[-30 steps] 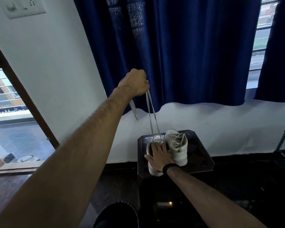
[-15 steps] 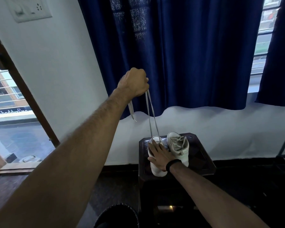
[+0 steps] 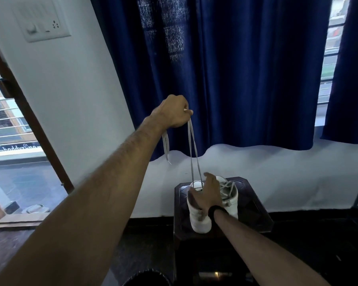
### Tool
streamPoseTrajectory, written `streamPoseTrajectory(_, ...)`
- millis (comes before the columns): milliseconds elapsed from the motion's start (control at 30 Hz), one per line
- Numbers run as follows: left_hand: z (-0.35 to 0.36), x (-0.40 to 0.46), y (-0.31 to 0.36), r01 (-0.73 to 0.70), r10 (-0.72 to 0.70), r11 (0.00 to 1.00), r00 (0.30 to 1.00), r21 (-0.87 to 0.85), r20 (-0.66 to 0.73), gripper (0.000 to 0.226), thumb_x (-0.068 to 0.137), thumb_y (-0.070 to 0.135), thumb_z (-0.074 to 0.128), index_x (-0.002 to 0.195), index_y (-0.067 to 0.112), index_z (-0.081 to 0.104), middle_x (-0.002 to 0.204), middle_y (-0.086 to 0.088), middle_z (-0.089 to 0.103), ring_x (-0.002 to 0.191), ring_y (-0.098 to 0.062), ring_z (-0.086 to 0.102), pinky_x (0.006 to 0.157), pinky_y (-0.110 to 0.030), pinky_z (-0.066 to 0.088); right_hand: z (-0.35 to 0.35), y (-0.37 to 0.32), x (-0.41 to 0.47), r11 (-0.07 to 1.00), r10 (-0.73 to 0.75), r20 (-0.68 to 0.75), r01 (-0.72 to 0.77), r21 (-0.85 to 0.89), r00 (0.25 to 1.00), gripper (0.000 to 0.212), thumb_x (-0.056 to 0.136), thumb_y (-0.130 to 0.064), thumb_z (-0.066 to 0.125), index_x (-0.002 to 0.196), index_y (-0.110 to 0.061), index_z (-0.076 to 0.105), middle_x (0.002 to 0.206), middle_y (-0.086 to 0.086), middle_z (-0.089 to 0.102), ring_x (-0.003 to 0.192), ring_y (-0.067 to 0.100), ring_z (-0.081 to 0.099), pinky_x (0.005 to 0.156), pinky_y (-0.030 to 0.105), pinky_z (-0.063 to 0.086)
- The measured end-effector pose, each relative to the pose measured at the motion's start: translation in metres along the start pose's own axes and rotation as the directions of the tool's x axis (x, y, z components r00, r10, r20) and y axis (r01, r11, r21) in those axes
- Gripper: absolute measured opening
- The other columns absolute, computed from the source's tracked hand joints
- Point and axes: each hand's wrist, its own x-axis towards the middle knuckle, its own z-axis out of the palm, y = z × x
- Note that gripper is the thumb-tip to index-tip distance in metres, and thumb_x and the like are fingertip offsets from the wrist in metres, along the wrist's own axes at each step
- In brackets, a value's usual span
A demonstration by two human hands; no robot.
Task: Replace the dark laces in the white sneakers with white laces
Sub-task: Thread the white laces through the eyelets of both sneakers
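Blue curtains [image 3: 236, 69], white wall [image 3: 74, 96], dark stool [image 3: 254, 209]

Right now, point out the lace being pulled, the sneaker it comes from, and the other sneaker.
lace [image 3: 191, 153]: head view, on the taut strands.
left sneaker [image 3: 201, 223]: head view, on its heel.
right sneaker [image 3: 232, 203]: head view, on its side wall.

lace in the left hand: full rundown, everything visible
The lace is flat, pale grey-white, fabric-looking. The left hand grips it, fist raised; two strands run taut down into the top of the left sneaker, which the right hand rests on. Its free ends hang loose beside the wrist.
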Motion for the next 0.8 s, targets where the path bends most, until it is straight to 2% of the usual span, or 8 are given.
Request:
streamPoseTrajectory(100, 0.003, 0.001, 0.005, -0.001, 0.001, 1.0, 1.0, -0.021, 0.007, 0.035, 0.097, 0.031, 0.056, 0.084, 0.0, 0.067, 0.079, -0.007, 0.065, 0.068, -0.02, 0.061, 0.065, -0.036, 0.055, -0.008, -0.022, 0.03, 0.996, 0.057, 0.152, -0.067, 0.064, 0.987, 0.075, 0.087, -0.028, 0.068, 0.148, -0.009, 0.028, 0.145, 0.008, 0.036, 0.134, 0.027, 0.037, 0.107, 0.035, 0.034)
streamPoseTrajectory(167, 0.005, 0.003, 0.007, -0.005, 0.005, 1.0, 1.0, -0.026, 0.0, 0.034, 0.097, 0.031, 0.058, 0.083, 0.002, 0.066, 0.079, -0.006, 0.064, 0.068, -0.019, 0.06, 0.065, -0.035, 0.055, -0.011, -0.033, 0.046, 0.987, 0.067, 0.29, -0.107, 0.122, 0.955, 0.058, 0.093, -0.024, 0.062, 0.143, -0.009, 0.039, 0.137, 0.009, 0.049, 0.127, 0.027, 0.047, 0.103, 0.031, 0.037)
streamPoseTrajectory(233, 0.007, 0.003, 0.004, 0.003, -0.003, 1.0, 1.0, -0.023, -0.004, 0.032, 0.096, 0.032, 0.059, 0.081, 0.004, 0.065, 0.078, -0.005, 0.063, 0.068, -0.018, 0.06, 0.066, -0.036, 0.056, -0.012, -0.036, 0.055, 0.988, 0.058, 0.292, -0.097, 0.118, 0.955, 0.03, 0.1, -0.026, 0.049, 0.119, -0.008, 0.062, 0.118, 0.011, 0.065, 0.111, 0.027, 0.059, 0.095, 0.029, 0.042)
streamPoseTrajectory(400, 0.013, -0.005, -0.022, 0.11, -0.11, 0.994, 0.994, 0.027, 0.011, 0.031, 0.096, 0.036, 0.058, 0.075, 0.014, 0.062, 0.079, -0.003, 0.06, 0.071, -0.019, 0.061, 0.068, -0.036, 0.056, -0.019, -0.022, 0.068, 0.963, 0.078, 0.273, -0.143, 0.227, 0.959, 0.038, 0.103, -0.022, 0.041, 0.077, -0.011, 0.067, 0.085, 0.012, 0.071, 0.079, 0.021, 0.063, 0.082, 0.034, 0.052)
streamPoseTrajectory(533, 0.027, -0.015, -0.04, 0.281, -0.319, 0.946, 0.898, 0.164, 0.302, 0.029, 0.097, 0.032, 0.055, 0.082, 0.011, 0.069, 0.081, -0.011, 0.067, 0.066, -0.019, 0.06, 0.072, -0.035, 0.054, -0.026, -0.017, 0.068, 0.99, -0.008, 0.326, -0.039, 0.138, 0.945, 0.036, 0.103, -0.018, 0.04, 0.075, -0.011, 0.062, 0.08, 0.01, 0.068, 0.076, 0.021, 0.062, 0.082, 0.037, 0.052)
streamPoseTrajectory(667, 0.07, -0.036, -0.046, 0.361, -0.427, 0.903, 0.714, 0.232, 0.555, 0.05, 0.101, 0.047, 0.045, 0.122, 0.004, 0.06, 0.127, -0.01, 0.06, 0.115, -0.027, 0.057, 0.104, -0.039, 0.042, -0.025, -0.016, 0.055, 0.993, -0.115, 0.341, 0.096, 0.072, 0.933, 0.031, 0.1, -0.009, 0.04, 0.076, -0.011, 0.059, 0.078, 0.005, 0.065, 0.073, 0.019, 0.059, 0.073, 0.034, 0.05)
streamPoseTrajectory(733, 0.096, -0.045, -0.043, 0.344, -0.362, 0.929, 0.77, 0.135, 0.526, 0.054, 0.105, 0.043, 0.037, 0.143, 0.007, 0.045, 0.149, -0.012, 0.045, 0.134, -0.029, 0.044, 0.11, -0.038, 0.033, -0.025, -0.014, 0.048, 0.988, -0.152, 0.322, 0.149, 0.033, 0.934, 0.029, 0.097, -0.005, 0.039, 0.073, -0.014, 0.053, 0.079, 0.003, 0.064, 0.073, 0.02, 0.058, 0.071, 0.031, 0.046)
streamPoseTrajectory(800, 0.12, -0.057, -0.038, 0.378, -0.305, 0.925, 0.812, -0.05, 0.498, 0.05, 0.107, 0.037, 0.033, 0.146, 0.008, 0.043, 0.153, -0.012, 0.04, 0.137, -0.029, 0.04, 0.112, -0.036, 0.029, -0.024, -0.012, 0.043, 0.983, -0.172, 0.313, 0.184, -0.009, 0.934, 0.024, 0.095, -0.004, 0.039, 0.075, -0.013, 0.05, 0.085, 0.008, 0.066, 0.079, 0.027, 0.06, 0.074, 0.035, 0.047)
